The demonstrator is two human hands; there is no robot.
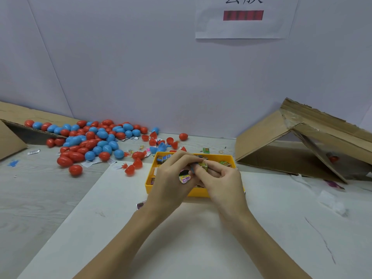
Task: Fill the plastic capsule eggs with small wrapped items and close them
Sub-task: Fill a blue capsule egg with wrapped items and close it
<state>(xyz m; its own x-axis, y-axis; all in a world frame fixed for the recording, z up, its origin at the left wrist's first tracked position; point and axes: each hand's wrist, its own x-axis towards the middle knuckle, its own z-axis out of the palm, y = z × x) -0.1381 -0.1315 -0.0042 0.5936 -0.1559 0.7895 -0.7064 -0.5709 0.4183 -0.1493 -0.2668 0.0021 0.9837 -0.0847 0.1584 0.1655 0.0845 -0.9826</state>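
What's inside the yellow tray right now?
Small wrapped items show at the far end of the yellow tray: one far left, another far right. The left hand and right hand cover the middle.

Red and blue eggs [94, 141] lie heaped, beside a yellow tray [198, 191] and brown cardboard [261, 137].

eggs [90, 141]: glossy smooth plastic, red and blue
tray [198, 192]: yellow plastic, smooth
wrapped items [184, 178]: shiny printed foil
boxes [281, 137]: rough matt brown cardboard
surface [40, 188]: pale wood-grain, with a matt white sheet [201, 228]
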